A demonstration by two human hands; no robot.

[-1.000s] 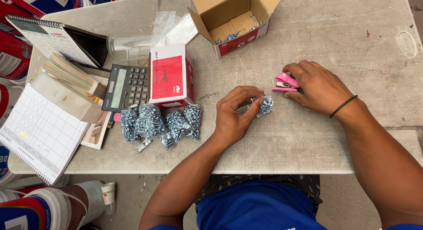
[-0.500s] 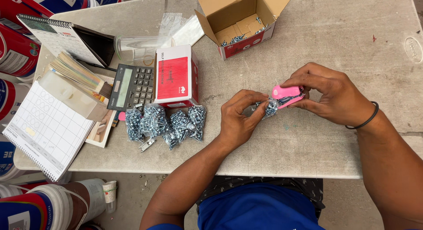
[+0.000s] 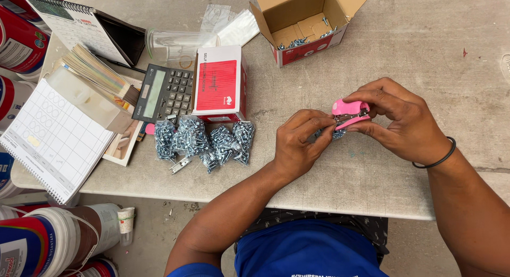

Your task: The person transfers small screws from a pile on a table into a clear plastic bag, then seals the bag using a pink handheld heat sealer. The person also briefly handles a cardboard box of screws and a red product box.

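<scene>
While the left hand (image 3: pixel 297 149) pinches a small bag of screws (image 3: pixel 325 133) above the desk (image 3: pixel 414 54), the right hand's (image 3: pixel 404 120) fingers grip a pink stapler (image 3: pixel 349 111) over the bag's mouth; stapling seems underway, needing a firm, aligned squeeze.

The grey worktop (image 3: pixel 404 54) carries an open cardboard box (image 3: pixel 311 22) with loose screws at the far side. Left of centre lie a red-and-white box (image 3: pixel 220 86), a calculator (image 3: pixel 163 92), small bags of screws (image 3: pixel 204 141) and a spiral notebook (image 3: pixel 53 139).
</scene>
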